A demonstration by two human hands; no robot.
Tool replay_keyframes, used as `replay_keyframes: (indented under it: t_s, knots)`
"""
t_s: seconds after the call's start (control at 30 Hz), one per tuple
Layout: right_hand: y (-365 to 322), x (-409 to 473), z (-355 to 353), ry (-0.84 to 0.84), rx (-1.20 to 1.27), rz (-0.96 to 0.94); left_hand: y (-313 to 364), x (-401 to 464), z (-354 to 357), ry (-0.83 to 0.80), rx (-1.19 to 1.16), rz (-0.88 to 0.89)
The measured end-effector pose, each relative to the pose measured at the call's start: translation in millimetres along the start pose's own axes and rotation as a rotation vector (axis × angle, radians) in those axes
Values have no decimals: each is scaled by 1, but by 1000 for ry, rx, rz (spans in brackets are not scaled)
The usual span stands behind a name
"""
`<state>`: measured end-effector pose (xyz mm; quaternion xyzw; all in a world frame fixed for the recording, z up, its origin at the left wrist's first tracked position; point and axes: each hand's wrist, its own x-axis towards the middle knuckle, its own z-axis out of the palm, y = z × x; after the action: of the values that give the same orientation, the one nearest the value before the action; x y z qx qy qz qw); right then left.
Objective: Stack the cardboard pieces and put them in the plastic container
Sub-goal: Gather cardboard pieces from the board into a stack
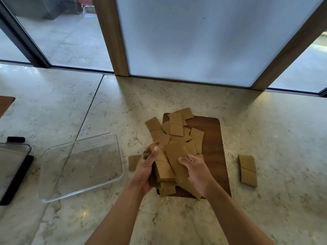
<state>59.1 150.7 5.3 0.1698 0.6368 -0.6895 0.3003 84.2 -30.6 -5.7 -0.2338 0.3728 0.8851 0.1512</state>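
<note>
1. Clearly mid-gathering: the left hand [145,169] grips the side of a thick stack of cardboard pieces [163,171], thumb on top and fingers curled round its left edge.
2. At 3 o'clock of that stack, the right hand [196,169] holds a long cardboard strip [177,160] lying askew across the stack's top, fingers curled on its right edge.
3. By my judgement the task is partway through: a good bundle is collected, but it is ragged, with pieces jutting out at its near end, so squaring up is still to do.
4. At 12 o'clock of the hands a loose heap of pieces [177,129] lies scattered and overlapping on the wooden board [212,138].
5. One stray piece [134,162] lies at 9 o'clock, just beside the left hand; another, creased piece [248,171] lies at 3 o'clock, off the board on the marble counter [265,121].
6. The plastic container [81,167] sits at 9 o'clock, open, clear and with no cardboard in it yet; its lid [12,167] lies further left.
7. The pieces look like thin, flat, tan rectangles, light and prone to slipping.
</note>
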Motion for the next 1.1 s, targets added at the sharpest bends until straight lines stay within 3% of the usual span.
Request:
replay_keyframes:
  t_s: [0.5, 0.7, 0.8, 0.87, 1.0, 1.1]
  knots:
    - [-9, -6, -6, -81, 82, -97, 6, -1, -7, -89, -33, 11]
    - [-12, -9, 1, -10, 35, -134, 4, -3, -6, -73, 33, -4]
    - [-17, -9, -2, -27, -55, -129, 3, -7, -8, -91, 100, -85]
    - [-26, -11, -11, -128, -177, -118, 4, -12, -12, -153, 111, -180]
    - [-57, -13, -26, -387, -607, -158, 3, -19, -23, -313, -77, -304]
    - [-63, -5, -10, -517, -911, -317, 6, -19, -17, -329, 79, -367]
